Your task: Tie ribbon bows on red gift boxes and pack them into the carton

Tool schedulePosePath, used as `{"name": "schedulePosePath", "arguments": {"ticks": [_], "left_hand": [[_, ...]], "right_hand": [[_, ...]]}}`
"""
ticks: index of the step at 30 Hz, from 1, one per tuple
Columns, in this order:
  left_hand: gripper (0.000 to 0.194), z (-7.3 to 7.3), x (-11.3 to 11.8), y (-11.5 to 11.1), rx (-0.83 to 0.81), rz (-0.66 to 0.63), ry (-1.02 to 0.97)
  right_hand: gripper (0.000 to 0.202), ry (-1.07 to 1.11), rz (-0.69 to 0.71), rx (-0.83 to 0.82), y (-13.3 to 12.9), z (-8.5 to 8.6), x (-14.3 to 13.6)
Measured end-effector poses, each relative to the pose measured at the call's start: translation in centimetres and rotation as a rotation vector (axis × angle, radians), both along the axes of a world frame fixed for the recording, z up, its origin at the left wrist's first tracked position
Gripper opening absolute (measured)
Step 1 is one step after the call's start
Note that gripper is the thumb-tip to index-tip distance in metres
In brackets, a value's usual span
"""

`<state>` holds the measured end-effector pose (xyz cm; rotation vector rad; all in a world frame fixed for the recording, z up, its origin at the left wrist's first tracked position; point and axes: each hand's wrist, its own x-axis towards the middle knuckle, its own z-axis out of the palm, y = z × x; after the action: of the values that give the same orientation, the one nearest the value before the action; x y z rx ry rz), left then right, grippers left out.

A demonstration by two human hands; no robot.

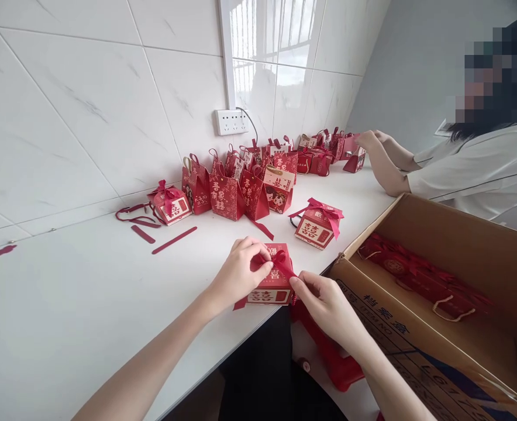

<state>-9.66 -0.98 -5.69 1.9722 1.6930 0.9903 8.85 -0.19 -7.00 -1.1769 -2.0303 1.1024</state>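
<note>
A red and cream gift box with large printed characters stands at the table's front edge, between my hands. On its top is a red ribbon looped into a bow. My left hand pinches the bow's left side between thumb and fingers. Lower and to the right, my right hand grips the ribbon's right tail and holds it out from the bow. Another ribbon end hangs down at the box's lower left corner. A second box with a finished bow sits just beyond, to the right.
Several red gift boxes stand along the tiled wall, with ribbon strips lying at left. At right, an open cardboard carton holds red boxes. A co-worker's hands handle a box at the far end.
</note>
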Motion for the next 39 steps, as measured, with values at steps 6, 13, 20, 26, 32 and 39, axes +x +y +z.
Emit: {"name": "schedulePosePath", "arguments": {"ticks": [6, 13, 20, 26, 32, 39], "left_hand": [[0.004, 0.0, 0.0, 0.0, -0.006, -0.010, -0.010], [0.005, 0.3, 0.1, -0.1, -0.028, -0.028, -0.014], [0.005, 0.2, 0.2, -0.1, -0.007, -0.034, -0.020], [0.005, 0.3, 0.1, 0.0, -0.007, -0.040, -0.011], [0.007, 0.2, 0.1, -0.1, -0.002, -0.040, -0.017], [0.008, 0.2, 0.1, -0.1, -0.008, -0.039, -0.001]], "right_hand": [[0.040, -0.158, 0.175, 0.057, -1.0, 1.4, 0.3], [0.017, -0.160, 0.032, 0.427, 5.2, 3.1, -0.4], [0.012, -0.402, 0.205, 0.551, 5.4, 3.7, -1.6], [0.017, -0.416, 0.167, 0.741, 4.6, 2.5, -1.5], [0.018, -0.217, 0.230, 0.725, 5.1, 1.6, -1.2], [0.030, -0.046, 0.417, 0.235, 6.3, 2.8, -0.8]]}}
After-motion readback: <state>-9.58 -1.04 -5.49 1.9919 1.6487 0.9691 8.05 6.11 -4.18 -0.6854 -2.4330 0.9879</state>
